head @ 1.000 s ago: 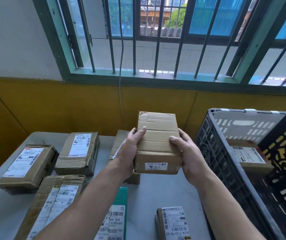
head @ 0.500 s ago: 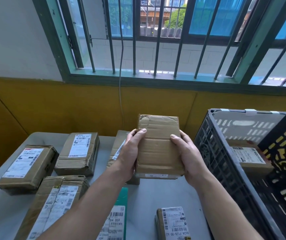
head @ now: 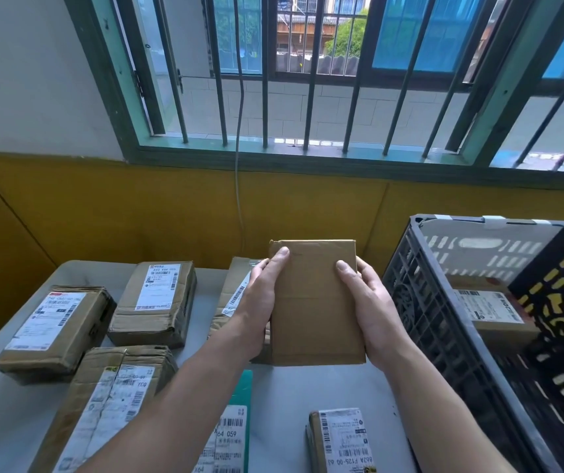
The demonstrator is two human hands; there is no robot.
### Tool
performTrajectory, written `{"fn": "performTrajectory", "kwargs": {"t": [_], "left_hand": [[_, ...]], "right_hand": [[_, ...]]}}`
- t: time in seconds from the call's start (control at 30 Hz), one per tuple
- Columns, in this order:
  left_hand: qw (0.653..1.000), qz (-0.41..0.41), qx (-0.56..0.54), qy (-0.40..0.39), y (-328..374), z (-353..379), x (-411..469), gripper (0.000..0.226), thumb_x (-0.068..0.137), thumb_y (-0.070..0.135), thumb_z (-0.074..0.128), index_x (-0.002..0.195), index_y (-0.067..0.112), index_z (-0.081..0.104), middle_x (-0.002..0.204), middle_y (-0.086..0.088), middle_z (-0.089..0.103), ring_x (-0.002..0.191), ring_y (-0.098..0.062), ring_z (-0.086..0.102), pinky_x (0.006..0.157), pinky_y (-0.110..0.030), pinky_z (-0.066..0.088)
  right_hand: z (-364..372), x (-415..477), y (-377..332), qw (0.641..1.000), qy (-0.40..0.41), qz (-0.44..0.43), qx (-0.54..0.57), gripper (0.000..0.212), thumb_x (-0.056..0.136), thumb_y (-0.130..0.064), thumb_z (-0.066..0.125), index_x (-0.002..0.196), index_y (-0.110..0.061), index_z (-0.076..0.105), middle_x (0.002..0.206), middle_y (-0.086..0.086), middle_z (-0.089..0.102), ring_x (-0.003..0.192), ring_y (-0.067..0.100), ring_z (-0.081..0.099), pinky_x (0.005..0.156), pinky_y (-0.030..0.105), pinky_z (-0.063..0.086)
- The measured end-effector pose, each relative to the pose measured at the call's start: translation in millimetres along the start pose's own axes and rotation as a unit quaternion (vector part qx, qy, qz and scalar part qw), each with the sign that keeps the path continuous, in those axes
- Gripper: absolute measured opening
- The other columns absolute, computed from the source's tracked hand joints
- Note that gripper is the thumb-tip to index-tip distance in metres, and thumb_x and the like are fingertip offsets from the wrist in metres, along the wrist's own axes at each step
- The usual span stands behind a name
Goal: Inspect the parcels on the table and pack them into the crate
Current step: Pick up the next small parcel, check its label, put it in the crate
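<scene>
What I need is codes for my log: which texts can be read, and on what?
"64 059": green parcel's label.
"YCQ": front-left parcel's label.
"862A": small front parcel's label.
The held parcel shows none.
All other print is too blurred.

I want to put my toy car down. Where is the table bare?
The grey table is bare on this side of the plain brown cardboard box that the left hand and right hand hold, between the green parcel and the small labelled parcel. Its far left corner is bare too. Taped brown parcels crowd the left side.
</scene>
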State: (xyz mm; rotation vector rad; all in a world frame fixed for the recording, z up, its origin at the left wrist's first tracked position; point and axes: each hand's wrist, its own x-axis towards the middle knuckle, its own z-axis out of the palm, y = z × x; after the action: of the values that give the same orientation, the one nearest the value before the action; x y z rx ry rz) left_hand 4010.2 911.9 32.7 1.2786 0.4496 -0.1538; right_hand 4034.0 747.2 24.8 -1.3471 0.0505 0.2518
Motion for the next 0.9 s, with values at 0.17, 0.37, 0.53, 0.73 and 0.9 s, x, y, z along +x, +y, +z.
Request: {"fn": "performTrajectory", "kwargs": {"t": [0.17, 0.37, 0.53, 0.73, 0.9], "left_hand": [[0.999, -0.023, -0.035, 0.001, 4.0, 0.8, -0.5, 0.07, 0.086, 0.076, 0.054, 0.134, 0.025, 0.059, 0.123, -0.015, 0.07, 0.109, -0.033, 0.071, 0.086, -0.056, 0.061], [1.0, 0.01, -0.029, -0.002, 1.5, 4.9, -5.3, 0.074, 0.085, 0.079, 0.046, 0.138, 0.027, 0.054, 0.124, -0.014, 0.068, 0.111, -0.03, 0.07, 0.079, -0.046, 0.063], [0.999, 0.035, -0.034, -0.014, 0.8, 2.2, -7.9, 0.053, 0.098, 0.062, 0.04, 0.132, 0.026, 0.056, 0.123, -0.018, 0.067, 0.104, -0.029, 0.069, 0.075, -0.047, 0.062], [0.995, 0.089, -0.02, -0.046, -1.8, 1.4, -3.7, 0.065, 0.081, 0.048, 0.049, 0.143, 0.028, 0.047, 0.126, -0.012, 0.067, 0.1, -0.023, 0.07, 0.069, -0.037, 0.062], [0.994, 0.097, -0.028, -0.036, -1.6, 1.5, 2.0, 0.059, 0.093, 0.035, 0.058, 0.149, 0.031, 0.04, 0.121, -0.005, 0.067, 0.088, -0.015, 0.075, 0.07, -0.037, 0.062]], "right_hand": [[-0.5, -1.7, 2.7, 0.999, -0.008, -0.017, -0.03, 0.065, 0.077, -0.05, 0.072, 0.138, -0.037, 0.056, 0.126, -0.005, 0.07, 0.108, 0.012, 0.071, 0.076, 0.027, 0.059], [0.4, -2.0, -3.0, 0.998, 0.024, -0.029, -0.057, 0.047, 0.094, -0.054, 0.061, 0.135, -0.033, 0.056, 0.124, -0.003, 0.069, 0.111, 0.012, 0.068, 0.078, 0.026, 0.059], [0.8, -4.4, -3.2, 0.997, 0.033, -0.043, -0.046, 0.038, 0.095, -0.045, 0.065, 0.131, -0.033, 0.061, 0.12, -0.003, 0.071, 0.11, 0.014, 0.068, 0.07, 0.021, 0.057], [5.2, -3.5, -5.9, 0.997, 0.043, -0.046, -0.046, 0.052, 0.091, -0.049, 0.067, 0.139, -0.034, 0.055, 0.122, -0.01, 0.07, 0.104, 0.004, 0.068, 0.064, 0.014, 0.054], [4.0, -2.6, -4.1, 0.996, 0.047, -0.058, -0.046, 0.056, 0.078, -0.043, 0.061, 0.133, -0.035, 0.057, 0.118, -0.006, 0.072, 0.101, 0.009, 0.07, 0.065, 0.017, 0.055]]}}
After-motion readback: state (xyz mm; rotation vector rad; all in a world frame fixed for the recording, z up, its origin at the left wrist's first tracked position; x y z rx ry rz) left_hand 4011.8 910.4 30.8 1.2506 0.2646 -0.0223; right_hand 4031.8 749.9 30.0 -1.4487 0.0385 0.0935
